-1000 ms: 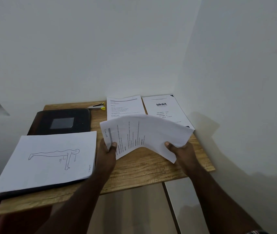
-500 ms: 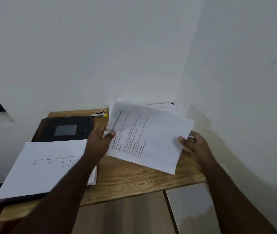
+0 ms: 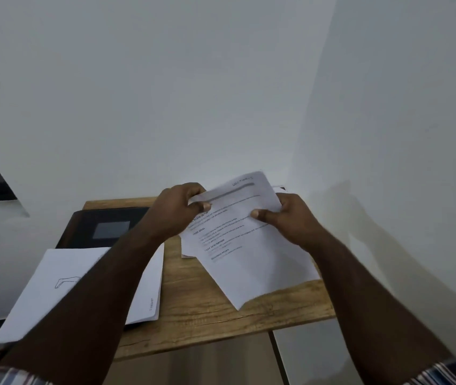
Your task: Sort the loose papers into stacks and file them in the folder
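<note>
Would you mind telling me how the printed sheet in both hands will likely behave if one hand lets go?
The sheet is probably floppy: its lower corner hangs unsupported over the desk. It looks light, pinched by the left hand and right hand only.

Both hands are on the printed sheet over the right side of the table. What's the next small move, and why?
Probably lower the printed sheet onto the papers lying beneath it at the table's right. Left hand and right hand both pinch its top edge, it hangs right over them, and the black folder is shut.
</note>
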